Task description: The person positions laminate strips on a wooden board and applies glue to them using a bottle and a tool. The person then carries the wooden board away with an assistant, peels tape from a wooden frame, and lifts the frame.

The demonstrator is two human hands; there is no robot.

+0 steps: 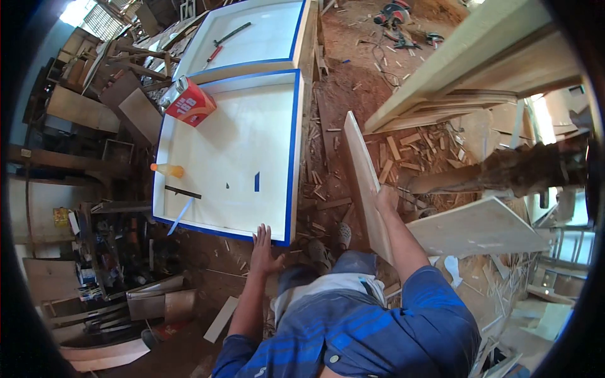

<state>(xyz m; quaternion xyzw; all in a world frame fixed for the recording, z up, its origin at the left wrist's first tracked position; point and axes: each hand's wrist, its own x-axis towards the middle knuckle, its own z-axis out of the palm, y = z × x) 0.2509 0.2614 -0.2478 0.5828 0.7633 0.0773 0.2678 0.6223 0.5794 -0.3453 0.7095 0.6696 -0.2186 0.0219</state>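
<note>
My left hand [265,250] is at the front edge of a white tray-like panel [252,138] with blue edging, its fingers stretched out and touching or close to the rim. My right hand [386,198] is closed on the edge of a long pale board [364,183] that stands on its edge to the right of the panel. On the panel are a red can [191,104] at the back left, an orange bottle [169,170], a dark strip [183,192] and a light blue strip [181,216]. Small dark blue pieces [256,181] lie near its middle.
Behind, a second blue-edged panel [252,38] holds a red-handled tool [213,58]. A large wooden frame [466,60] rises at the right, above scattered offcuts. Another board [479,230] lies right of my arm. A power tool [394,14] and cables lie at the back.
</note>
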